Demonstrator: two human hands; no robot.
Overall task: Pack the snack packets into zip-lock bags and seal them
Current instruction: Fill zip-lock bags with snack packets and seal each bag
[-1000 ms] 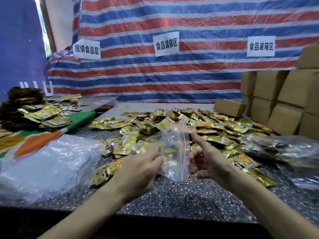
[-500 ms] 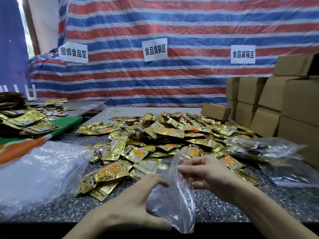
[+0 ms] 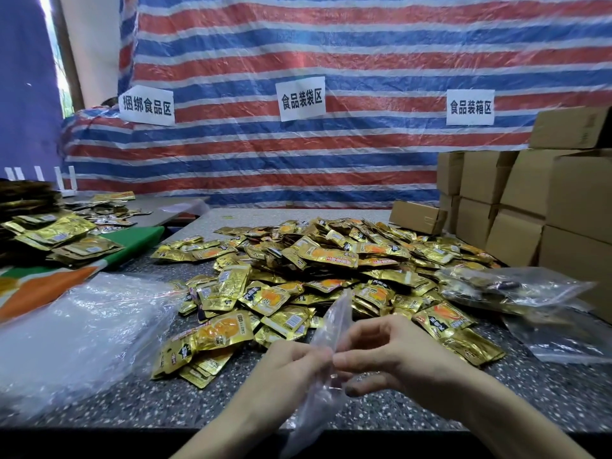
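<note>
Pinching clear zip-lock bag (image 3: 338, 314) near its top with left hand (image 3: 288, 367) and right hand (image 3: 394, 354), thumbs against curled fingers. Held upright above near edge of speckled table (image 3: 139, 405), just in front of heaped gold snack packets (image 3: 331, 256); sealed or not, cannot tell.

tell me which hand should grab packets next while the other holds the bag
Probably the right hand: packets pile thickest just beyond it, and the left hand pinches the bag at its top.

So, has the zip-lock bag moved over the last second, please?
Yes: the zip-lock bag dropped from over the packet pile toward the near edge of the table.
</note>
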